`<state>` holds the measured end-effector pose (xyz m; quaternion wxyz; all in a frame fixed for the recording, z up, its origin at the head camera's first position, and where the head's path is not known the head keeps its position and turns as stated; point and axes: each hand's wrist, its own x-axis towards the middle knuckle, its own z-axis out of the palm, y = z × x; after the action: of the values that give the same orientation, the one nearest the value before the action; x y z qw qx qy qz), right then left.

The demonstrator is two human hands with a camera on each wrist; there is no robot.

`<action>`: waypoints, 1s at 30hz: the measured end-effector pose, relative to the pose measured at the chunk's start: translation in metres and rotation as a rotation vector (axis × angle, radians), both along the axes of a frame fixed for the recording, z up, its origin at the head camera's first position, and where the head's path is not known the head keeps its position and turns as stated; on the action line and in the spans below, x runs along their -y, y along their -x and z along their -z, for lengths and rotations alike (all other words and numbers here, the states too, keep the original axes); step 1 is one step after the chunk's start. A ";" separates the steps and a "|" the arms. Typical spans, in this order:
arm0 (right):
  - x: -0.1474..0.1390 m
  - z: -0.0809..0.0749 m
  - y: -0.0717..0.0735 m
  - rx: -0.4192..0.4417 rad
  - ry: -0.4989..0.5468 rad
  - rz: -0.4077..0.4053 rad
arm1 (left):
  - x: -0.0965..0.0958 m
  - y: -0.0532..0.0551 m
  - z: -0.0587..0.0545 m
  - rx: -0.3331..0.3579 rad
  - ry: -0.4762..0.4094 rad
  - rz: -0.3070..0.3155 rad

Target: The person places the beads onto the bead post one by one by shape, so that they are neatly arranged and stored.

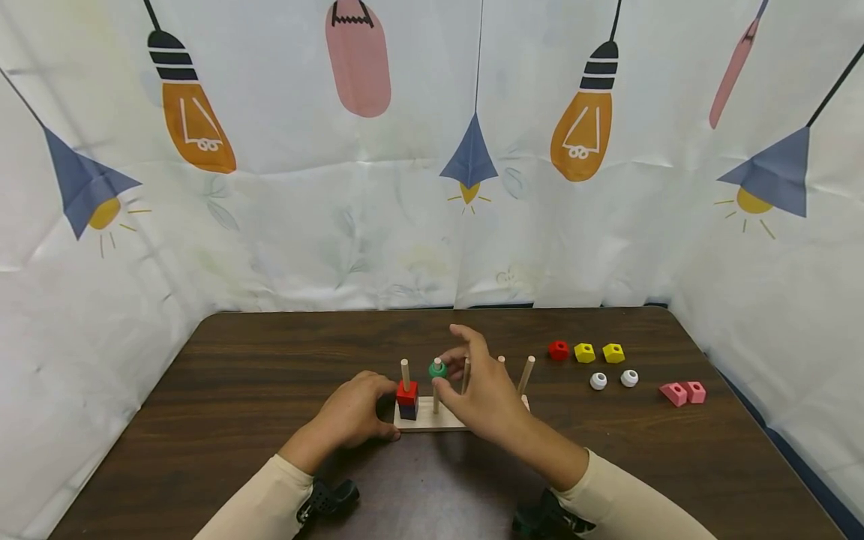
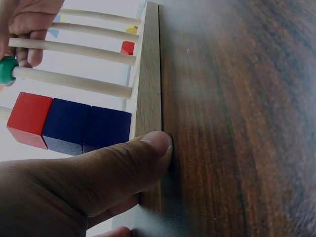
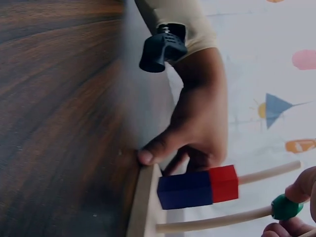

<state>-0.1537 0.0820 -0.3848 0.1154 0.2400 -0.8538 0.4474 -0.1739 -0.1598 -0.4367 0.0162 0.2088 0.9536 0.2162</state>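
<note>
A wooden peg board (image 1: 432, 423) with several upright pegs stands on the table. My left hand (image 1: 354, 412) grips its left end, thumb against the front edge. Stacked on the leftmost peg are two dark blue cubes (image 2: 88, 126) with a red cube (image 1: 407, 393) on top. My right hand (image 1: 487, 397) pinches a green bead (image 3: 286, 207) between thumb and fingers. That bead is round the upper part of the second peg (image 2: 74, 81), whose tip pokes through it. Bare peg shows below the bead, down to the board.
To the right lie a red bead (image 1: 558, 350), two yellow beads (image 1: 583, 353), two white beads (image 1: 598, 381) and two pink blocks (image 1: 673, 394). The brown table (image 1: 270, 360) has a printed white curtain (image 1: 304, 225) behind it.
</note>
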 end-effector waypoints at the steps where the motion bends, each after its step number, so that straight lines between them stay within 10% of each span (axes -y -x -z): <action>1: 0.000 0.002 0.000 0.008 0.006 0.000 | 0.000 0.000 0.000 -0.001 -0.001 0.000; 12: 0.003 0.032 0.001 0.130 0.067 -0.004 | -0.001 0.000 0.000 -0.002 0.012 -0.007; 30: 0.001 0.065 0.005 0.099 0.006 -0.050 | -0.001 0.001 0.000 0.007 0.029 -0.018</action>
<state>-0.1586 0.0809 -0.4498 0.0626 0.2387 -0.8508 0.4639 -0.1749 -0.1584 -0.4364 0.0203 0.1991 0.9585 0.2032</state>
